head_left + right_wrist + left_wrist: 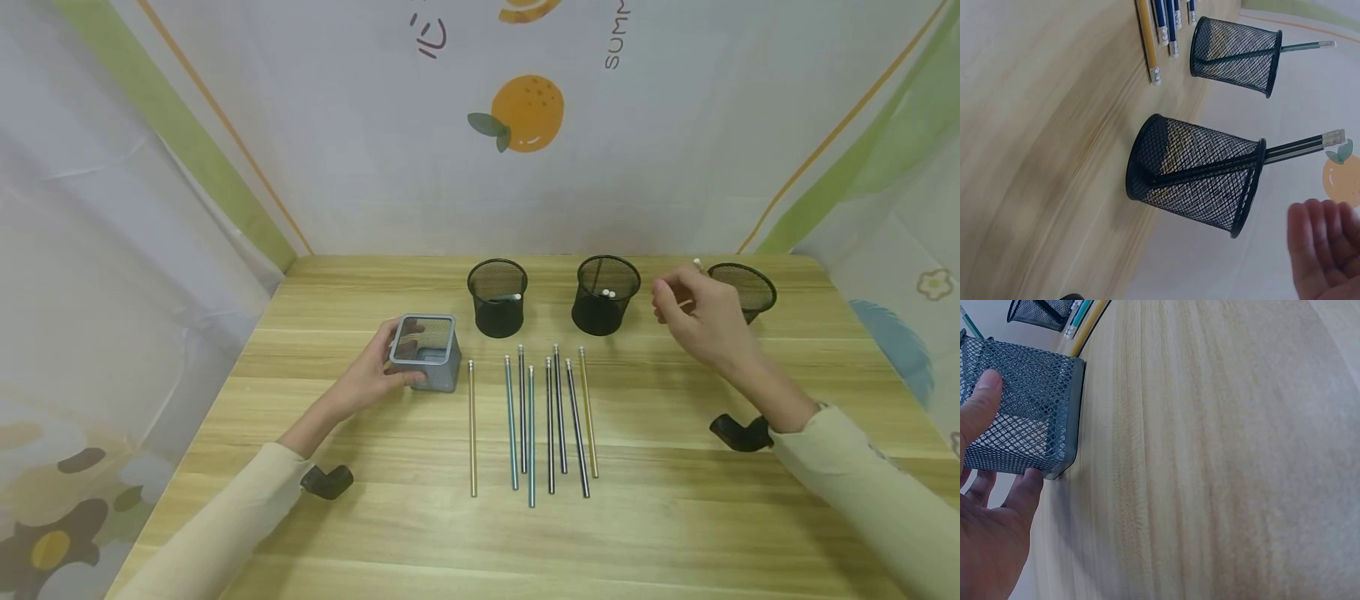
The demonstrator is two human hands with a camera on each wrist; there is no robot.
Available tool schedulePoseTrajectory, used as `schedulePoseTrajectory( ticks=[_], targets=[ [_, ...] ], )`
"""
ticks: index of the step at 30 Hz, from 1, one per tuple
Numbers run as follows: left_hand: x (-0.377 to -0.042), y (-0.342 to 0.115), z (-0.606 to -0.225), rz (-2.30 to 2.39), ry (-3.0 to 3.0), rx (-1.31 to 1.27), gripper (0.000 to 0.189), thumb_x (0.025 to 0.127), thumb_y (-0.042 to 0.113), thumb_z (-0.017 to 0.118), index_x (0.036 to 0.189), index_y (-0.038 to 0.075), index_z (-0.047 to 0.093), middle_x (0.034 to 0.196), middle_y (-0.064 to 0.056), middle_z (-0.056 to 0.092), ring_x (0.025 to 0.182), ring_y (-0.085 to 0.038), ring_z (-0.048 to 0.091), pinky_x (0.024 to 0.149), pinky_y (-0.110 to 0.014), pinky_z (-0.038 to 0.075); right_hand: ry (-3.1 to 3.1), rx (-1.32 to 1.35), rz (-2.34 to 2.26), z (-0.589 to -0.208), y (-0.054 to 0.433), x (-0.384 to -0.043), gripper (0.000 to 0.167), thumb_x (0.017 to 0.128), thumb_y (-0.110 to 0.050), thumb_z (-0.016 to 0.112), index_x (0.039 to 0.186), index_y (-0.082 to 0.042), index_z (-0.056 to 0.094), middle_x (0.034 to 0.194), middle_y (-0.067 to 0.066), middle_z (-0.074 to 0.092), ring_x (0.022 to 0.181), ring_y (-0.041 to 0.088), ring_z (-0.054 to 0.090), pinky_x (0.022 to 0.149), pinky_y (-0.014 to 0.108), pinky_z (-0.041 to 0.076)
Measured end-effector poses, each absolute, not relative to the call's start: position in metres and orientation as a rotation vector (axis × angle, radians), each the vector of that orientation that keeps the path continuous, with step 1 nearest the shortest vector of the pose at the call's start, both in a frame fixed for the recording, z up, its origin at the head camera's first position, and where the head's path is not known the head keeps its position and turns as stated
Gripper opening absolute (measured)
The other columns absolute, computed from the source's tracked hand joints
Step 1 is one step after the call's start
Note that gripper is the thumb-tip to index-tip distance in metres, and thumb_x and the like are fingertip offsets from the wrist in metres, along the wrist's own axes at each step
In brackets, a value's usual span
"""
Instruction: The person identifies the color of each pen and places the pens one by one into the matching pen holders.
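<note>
My left hand (369,377) grips a grey square mesh pen holder (442,377), its thumb on the near side and its fingers at the far side. In the left wrist view, the thumb lies against the holder's mesh (1029,394). My right hand (708,321) is raised beside the right black mesh cup (750,292), partly covering it. Its fingers (1319,237) are bent slightly, with nothing between them in the right wrist view. A white pencil eraser (697,263) shows just behind this hand, by that cup's rim.
Several pencils (532,442), gold, teal and dark, lie side by side mid-table. The middle black cup (597,318) holds two dark pencils (1297,147); the left black cup (498,321) holds a teal pencil (1300,46). A printed cloth (375,167) hangs behind the table.
</note>
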State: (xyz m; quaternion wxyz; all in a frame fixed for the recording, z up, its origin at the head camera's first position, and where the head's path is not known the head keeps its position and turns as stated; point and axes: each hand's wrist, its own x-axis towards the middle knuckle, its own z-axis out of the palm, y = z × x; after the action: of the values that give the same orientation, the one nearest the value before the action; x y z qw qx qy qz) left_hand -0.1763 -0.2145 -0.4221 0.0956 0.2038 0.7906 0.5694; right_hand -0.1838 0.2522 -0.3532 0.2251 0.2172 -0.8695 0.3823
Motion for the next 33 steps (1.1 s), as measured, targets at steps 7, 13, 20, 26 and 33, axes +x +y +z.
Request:
schedulePoseTrajectory(
  ticks=[7,13,20,26,33],
  targets=[
    [-0.177,-0.214,-0.422,1.684,2.348,0.606,0.084,0.086,-0.010,0.076,0.153,0.006,0.027,0.154,-0.019,0.034,0.137,-0.044,0.040,0.107,-0.055,0.046,-2.560,0.573,1.003,-0.352,0.253,-0.180,0.021,0.104,-0.016,0.056,0.104,0.002,0.068,0.080,0.005,0.068,0.065,0.019,0.066,0.057,0.013,0.052],
    [-0.177,-0.215,-0.423,1.689,2.348,0.608,0.084,0.086,-0.009,0.076,0.153,0.005,0.027,0.153,-0.019,0.035,0.137,-0.045,0.040,0.107,-0.055,0.046,-2.682,0.559,0.956,-0.354,0.255,-0.177,0.018,0.104,-0.020,0.059,0.100,-0.004,0.068,0.076,-0.001,0.067,0.068,0.016,0.065,0.055,0.025,0.051],
    [-0.177,-0.215,-0.423,1.691,2.342,0.617,0.084,0.086,-0.010,0.076,0.153,0.005,0.027,0.153,-0.020,0.034,0.138,-0.045,0.039,0.107,-0.056,0.044,-2.888,0.509,1.012,-0.354,0.258,-0.174,0.022,0.103,-0.024,0.060,0.101,-0.003,0.067,0.080,0.000,0.069,0.069,0.020,0.068,0.056,0.030,0.054],
    [-0.176,-0.215,-0.421,1.695,2.341,0.613,0.083,0.086,-0.010,0.075,0.152,0.005,0.028,0.153,-0.019,0.035,0.137,-0.044,0.040,0.107,-0.056,0.045,-3.004,0.493,1.046,-0.360,0.258,-0.175,0.026,0.103,-0.028,0.060,0.102,-0.002,0.067,0.085,0.007,0.070,0.071,0.023,0.070,0.059,0.033,0.056],
    [-0.177,-0.215,-0.423,1.696,2.339,0.612,0.084,0.086,-0.010,0.076,0.152,0.005,0.027,0.153,-0.021,0.035,0.137,-0.045,0.039,0.107,-0.055,0.045,-3.075,0.499,1.153,-0.368,0.256,-0.177,0.027,0.103,-0.026,0.062,0.104,0.001,0.066,0.087,0.009,0.070,0.073,0.026,0.071,0.063,0.033,0.059]
  ],
)
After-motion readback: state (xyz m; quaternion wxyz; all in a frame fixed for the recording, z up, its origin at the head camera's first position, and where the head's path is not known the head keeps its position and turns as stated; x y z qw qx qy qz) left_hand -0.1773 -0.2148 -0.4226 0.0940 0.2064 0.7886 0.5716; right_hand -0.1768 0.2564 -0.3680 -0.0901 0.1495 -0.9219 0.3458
